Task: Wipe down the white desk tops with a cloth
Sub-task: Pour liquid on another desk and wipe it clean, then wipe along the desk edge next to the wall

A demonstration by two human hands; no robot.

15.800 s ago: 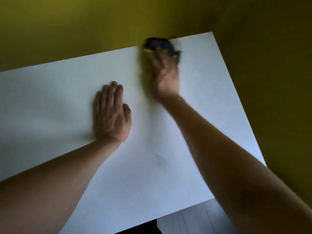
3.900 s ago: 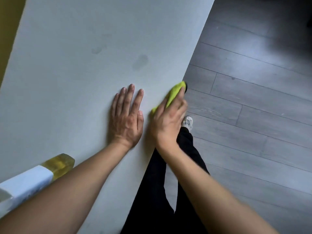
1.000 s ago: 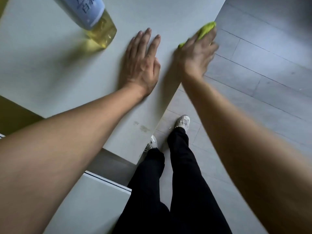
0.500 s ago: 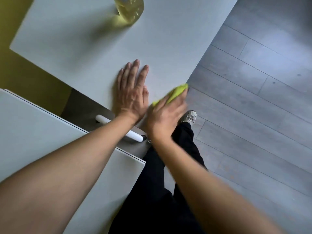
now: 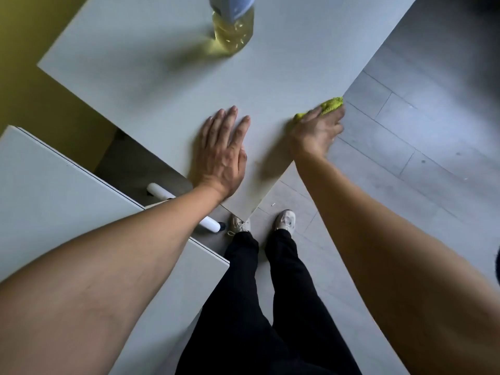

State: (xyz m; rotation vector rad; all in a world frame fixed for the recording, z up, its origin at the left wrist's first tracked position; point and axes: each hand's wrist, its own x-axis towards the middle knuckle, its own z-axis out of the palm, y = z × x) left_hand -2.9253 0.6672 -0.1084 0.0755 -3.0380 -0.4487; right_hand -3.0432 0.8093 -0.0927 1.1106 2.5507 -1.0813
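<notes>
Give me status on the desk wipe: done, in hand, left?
Done: cannot tell; no wiped patch stands out on the desk top. In hand: right hand presses the green cloth at its floor-side edge; left hand lies flat beside. Left: around the bottle, and the second white top.

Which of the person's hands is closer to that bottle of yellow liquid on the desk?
Left. The left hand lies flat on the desk top, just below the bottle. The right hand presses the cloth at the desk's right edge, farther off to the side.
</notes>
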